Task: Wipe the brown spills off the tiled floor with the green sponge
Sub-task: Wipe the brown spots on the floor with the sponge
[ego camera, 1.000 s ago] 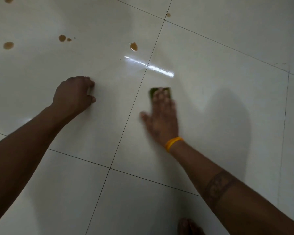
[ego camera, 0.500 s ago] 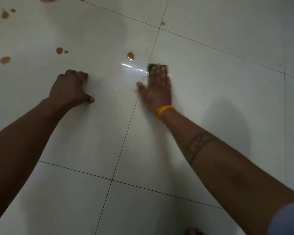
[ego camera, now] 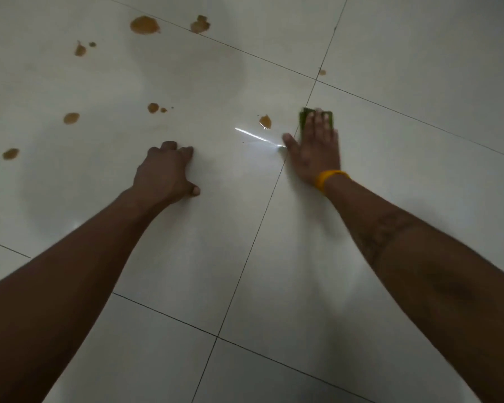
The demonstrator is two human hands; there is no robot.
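right hand (ego camera: pixel 313 152): lay flat on the green sponge (ego camera: pixel 316 119), fingers straight and close together, pressing it to the tiled floor (ego camera: pixel 390 199) — not curled round it. only the sponge's far edge and corners showed past the fingertips.
left hand (ego camera: pixel 165 173): braced on the floor with fingers curled under and thumb out to the side, holding nothing.
sponge: sat just right of the grout line (ego camera: pixel 274 181), under the right fingers.
nearest spill (ego camera: pixel 265 121): a brown spot just left of the right fingertips, across the grout line, apart from the sponge. a bright streak of glare lay beside the thumb.
other spills: a small drop (ego camera: pixel 322 72) beyond the fingertips; two spots (ego camera: pixel 153 107) beyond the left knuckles; bigger blotches (ego camera: pixel 144 25) far ahead and to the left.
step in hand: likely sliding the sponge left onto the nearest spot.
how to do it well: keep the palm weight even so the sponge stays flat — cover the whole spot, then draw back toward the wrist rather than smear it outward.
progress: early by the look of it; many spots remained.
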